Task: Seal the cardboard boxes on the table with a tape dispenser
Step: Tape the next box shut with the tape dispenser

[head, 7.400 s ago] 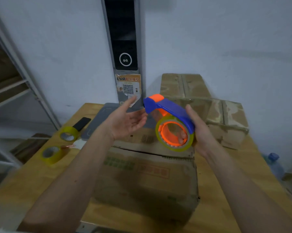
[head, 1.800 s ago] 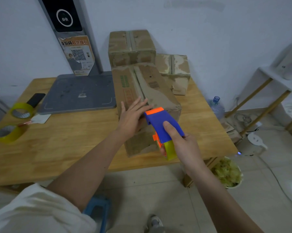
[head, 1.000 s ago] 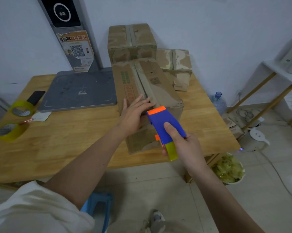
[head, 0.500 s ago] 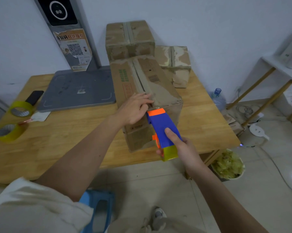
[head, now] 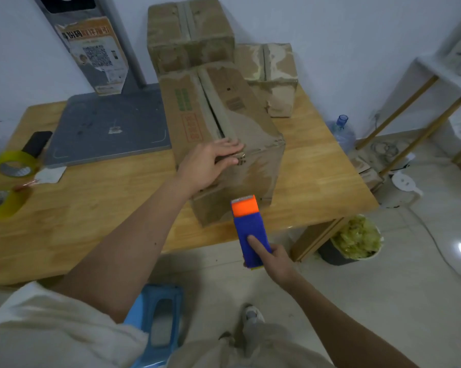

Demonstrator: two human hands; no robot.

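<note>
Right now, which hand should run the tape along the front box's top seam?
Right hand: it grips the tape dispenser below the front box. The left hand holds that box's near top edge.

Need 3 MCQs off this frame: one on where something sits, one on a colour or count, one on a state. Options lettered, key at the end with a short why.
1. Where does the left hand rest?
A. on the near end of the front cardboard box
B. on the grey pad
C. on a tape roll

2. How many loose yellow tape rolls lie at the table's left edge?
A. one
B. two
C. four

3. What is the state of the tape dispenser?
A. lying on the table
B. held in the right hand, orange end toward the box's front face
C. standing on the floor

Key: 1 A, the fingers curl over the top edge by the centre seam. 2 B, one roll sits beside the dark phone and another roll lies nearer. 3 B, the index finger lies along its blue body, with the grip below the table edge.
</note>
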